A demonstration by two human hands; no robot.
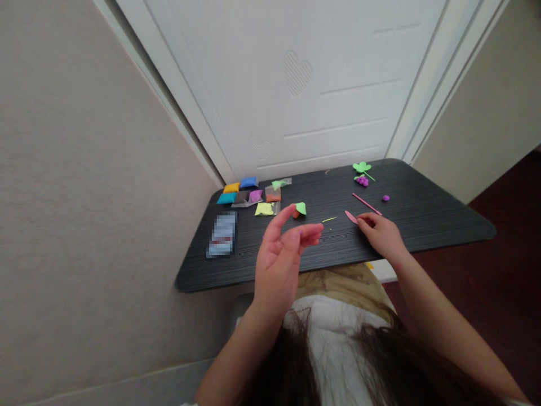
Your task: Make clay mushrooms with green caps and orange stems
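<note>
Left hand (279, 256), left of the one pink stick (367, 204): thumb and fingers together on one purple bit (301, 233). Right hand (384, 234), near side of stick, pinches one knife (350, 216). One ball (386, 198) right of stick; one purple cluster (362, 181) beyond.

The wearer's body, viewed from the head. A lightly wrinkled white cloth top (327, 310) covers the trunk; just beyond the top, softly creased tan cloth (338, 279) covers the lap. Long, loose, dark brown hair (291, 366) overlies both sides of the top, finer wisps lying between. The slender left forearm (245, 352) and right forearm (448, 332), flanking the top, are bare, as are the long-fingered left hand (279, 259) and right hand (384, 235).
</note>
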